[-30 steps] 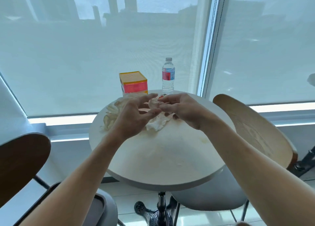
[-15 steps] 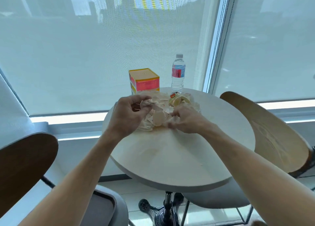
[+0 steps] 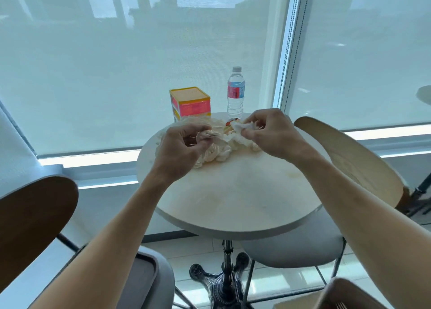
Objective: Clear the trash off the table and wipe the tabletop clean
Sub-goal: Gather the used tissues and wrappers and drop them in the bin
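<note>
Since half a second ago the hands have drawn apart: the left hand (image 3: pixel 179 145) and right hand (image 3: pixel 271 131) each pinch a bit of the crumpled tissue heap (image 3: pixel 217 145) lying between them. The heap sits near the round surface's (image 3: pixel 233 204) far edge, before an orange box (image 3: pixel 190 102) and water bottle (image 3: pixel 235 92) by the shaded window (image 3: pixel 116 64).

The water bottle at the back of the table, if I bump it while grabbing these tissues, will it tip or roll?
The water bottle stands upright, tall and narrow, so a knock near its cap would probably tip it. It looks nearly full, which should steady it somewhat. Once down, its round body could roll off the round table.
</note>
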Available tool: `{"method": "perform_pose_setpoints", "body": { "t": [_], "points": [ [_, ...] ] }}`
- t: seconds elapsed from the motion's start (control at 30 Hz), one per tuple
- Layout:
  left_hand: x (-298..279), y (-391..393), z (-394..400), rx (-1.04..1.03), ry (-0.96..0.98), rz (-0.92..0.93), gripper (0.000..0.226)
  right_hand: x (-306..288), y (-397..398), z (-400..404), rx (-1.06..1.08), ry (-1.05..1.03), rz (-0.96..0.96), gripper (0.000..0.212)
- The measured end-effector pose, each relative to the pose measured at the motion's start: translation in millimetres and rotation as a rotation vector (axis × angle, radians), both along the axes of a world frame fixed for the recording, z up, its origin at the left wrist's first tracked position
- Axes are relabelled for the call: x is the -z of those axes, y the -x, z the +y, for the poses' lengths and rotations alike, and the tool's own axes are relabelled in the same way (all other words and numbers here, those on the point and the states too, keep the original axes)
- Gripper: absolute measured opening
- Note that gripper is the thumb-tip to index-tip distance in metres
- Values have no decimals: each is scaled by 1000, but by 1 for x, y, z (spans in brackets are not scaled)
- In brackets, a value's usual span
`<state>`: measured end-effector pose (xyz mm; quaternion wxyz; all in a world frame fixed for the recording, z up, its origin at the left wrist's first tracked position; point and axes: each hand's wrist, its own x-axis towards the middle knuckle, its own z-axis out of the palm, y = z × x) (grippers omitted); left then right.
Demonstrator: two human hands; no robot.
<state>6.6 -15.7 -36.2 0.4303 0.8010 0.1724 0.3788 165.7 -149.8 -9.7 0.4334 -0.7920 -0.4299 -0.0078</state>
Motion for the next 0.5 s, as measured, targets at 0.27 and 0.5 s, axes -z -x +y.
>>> {"method": "perform_pose_setpoints", "body": {
  "t": [0.27,0.5],
  "points": [
    [2,-8,-37,32,6,-28,26,-15,7,-73,-7,-180,101,18],
    [4,-15,-79,114,31,-80,26,-2,13,-160,19,-159,173,14]
  ]
}}
